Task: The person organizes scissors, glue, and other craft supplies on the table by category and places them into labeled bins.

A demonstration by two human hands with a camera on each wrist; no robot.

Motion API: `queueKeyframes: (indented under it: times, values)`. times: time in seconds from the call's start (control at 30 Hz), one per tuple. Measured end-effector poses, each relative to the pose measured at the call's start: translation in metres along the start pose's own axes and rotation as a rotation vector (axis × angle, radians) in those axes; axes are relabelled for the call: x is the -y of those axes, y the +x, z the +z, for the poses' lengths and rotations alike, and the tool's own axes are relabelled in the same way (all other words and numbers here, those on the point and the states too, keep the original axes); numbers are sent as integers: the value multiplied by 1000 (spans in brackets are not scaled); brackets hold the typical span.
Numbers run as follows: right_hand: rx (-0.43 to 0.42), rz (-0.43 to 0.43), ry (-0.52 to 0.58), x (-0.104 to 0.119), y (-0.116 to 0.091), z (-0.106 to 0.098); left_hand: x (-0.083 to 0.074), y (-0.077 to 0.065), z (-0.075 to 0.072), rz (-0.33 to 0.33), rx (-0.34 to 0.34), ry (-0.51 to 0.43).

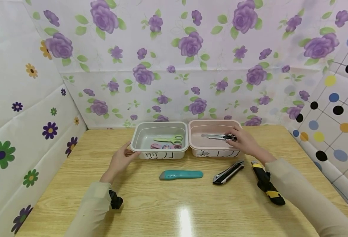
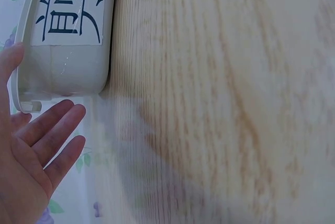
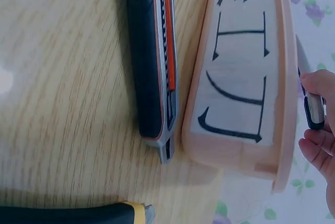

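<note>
My right hand [image 1: 244,142] pinches a silver-and-black utility knife [image 1: 215,137] above the pink bin [image 1: 189,138], its blade end towards the left. In the right wrist view, thumb and fingers hold the knife's dark end [image 3: 314,110] just beyond the bin's rim. My left hand [image 1: 120,163] is at the left end of the white bin [image 1: 134,151]. Its thumb [image 2: 11,59] touches the rim, while the other fingers extend loosely by the corner. Inside the white bin lie green scissors [image 1: 165,140] and pink scissors [image 1: 155,146].
On the wooden table [image 1: 150,204] lie a teal utility knife [image 1: 181,174], a black-and-silver utility knife [image 1: 228,172] and a black-and-yellow one [image 1: 267,184] beside the right forearm. Both bins bear printed labels and stand side by side against the flowered backdrop [image 1: 168,82].
</note>
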State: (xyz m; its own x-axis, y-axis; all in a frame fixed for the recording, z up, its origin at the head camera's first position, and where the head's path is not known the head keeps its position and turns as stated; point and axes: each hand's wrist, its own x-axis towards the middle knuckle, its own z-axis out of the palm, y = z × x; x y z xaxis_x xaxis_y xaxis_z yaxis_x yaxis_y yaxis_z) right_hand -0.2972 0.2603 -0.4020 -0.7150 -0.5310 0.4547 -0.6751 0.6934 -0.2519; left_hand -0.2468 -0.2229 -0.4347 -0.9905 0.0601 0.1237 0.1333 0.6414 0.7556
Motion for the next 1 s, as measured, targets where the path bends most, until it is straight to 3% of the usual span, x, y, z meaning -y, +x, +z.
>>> queueKeyframes:
  times: [0.57, 1.0]
  values:
    - [120, 73, -5, -22, 10, 14, -1, 0, 0, -15, 2, 11]
    - [211, 95, -18, -22, 19, 15, 1, 1, 1, -12, -6, 3]
